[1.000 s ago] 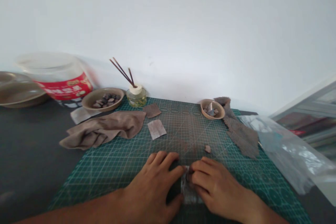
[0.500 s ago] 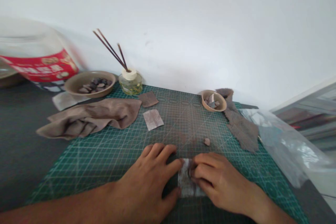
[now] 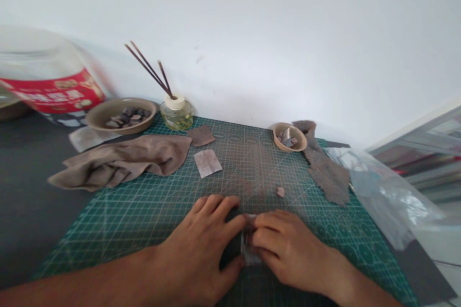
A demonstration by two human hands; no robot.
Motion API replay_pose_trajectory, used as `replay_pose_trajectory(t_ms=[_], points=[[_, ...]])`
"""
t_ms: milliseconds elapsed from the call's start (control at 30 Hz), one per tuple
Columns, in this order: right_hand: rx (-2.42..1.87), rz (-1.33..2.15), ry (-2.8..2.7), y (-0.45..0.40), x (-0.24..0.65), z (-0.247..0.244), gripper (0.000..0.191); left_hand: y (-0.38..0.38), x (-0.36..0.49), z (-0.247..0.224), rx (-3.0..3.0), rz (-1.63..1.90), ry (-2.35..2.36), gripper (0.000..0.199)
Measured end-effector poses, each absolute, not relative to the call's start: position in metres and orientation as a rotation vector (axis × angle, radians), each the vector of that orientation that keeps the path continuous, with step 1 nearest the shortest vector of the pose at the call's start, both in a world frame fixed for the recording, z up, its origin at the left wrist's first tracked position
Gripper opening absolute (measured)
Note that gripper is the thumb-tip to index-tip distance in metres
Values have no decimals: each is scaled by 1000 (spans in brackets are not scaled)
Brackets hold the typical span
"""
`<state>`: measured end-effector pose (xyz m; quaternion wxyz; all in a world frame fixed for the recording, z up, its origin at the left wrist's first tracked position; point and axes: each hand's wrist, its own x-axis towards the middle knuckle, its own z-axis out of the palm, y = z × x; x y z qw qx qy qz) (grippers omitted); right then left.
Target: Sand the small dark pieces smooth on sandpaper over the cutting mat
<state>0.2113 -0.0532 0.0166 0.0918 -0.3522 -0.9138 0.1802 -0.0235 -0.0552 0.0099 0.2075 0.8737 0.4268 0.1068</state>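
A small worn greyish-white square (image 3: 251,255), which looks like sandpaper, lies flat on the green cutting mat (image 3: 133,223) near its front. My left hand (image 3: 205,242) rests flat with fingers spread, index fingertip and thumb pressing on the square's left edge. Bunched fingers of my right hand (image 3: 288,247) bear down on the square, covering most of it; whatever they pinch is hidden under the fingertips. A small pinkish-brown stone piece (image 3: 280,192) lies on the mat just beyond my right hand.
Two worn squares (image 3: 208,163) (image 3: 200,135) and a crumpled brown cloth (image 3: 144,156) lie left. Behind are a bowl of stone chips (image 3: 94,116), reed diffuser (image 3: 177,117) and red-labelled jar (image 3: 54,93). Rightward are a small bowl (image 3: 303,143), grey rag (image 3: 329,180) and plastic bag (image 3: 392,201).
My right hand has slid left across the square, closer to my left hand, and now covers more of it. My left hand keeps its place at the edge. The view has shifted slightly.
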Motion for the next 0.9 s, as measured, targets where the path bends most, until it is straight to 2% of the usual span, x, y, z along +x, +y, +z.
replay_pose_trajectory(t_ms=[100,267,433,600,700,767,900], points=[[-1166,548,-2664,-51,214,19,10,-56,-23,9,2447,290,1198,43],[-979,648,-2774,-52,214,20,7,-57,-23,10,2438,252,1203,44],[-1171,621,-2662,-48,221,22,9,-57,-24,13,2428,208,1220,46],[-957,683,-2761,-49,218,19,6,-58,-25,8,2439,225,1218,48],[-1102,576,-2659,-44,215,18,6,-58,-25,7,2443,223,1220,47],[-1168,625,-2632,-42,217,20,8,-58,-24,7,2449,234,1221,46],[-951,785,-2766,-47,217,21,9,-57,-25,7,2445,242,1200,46]])
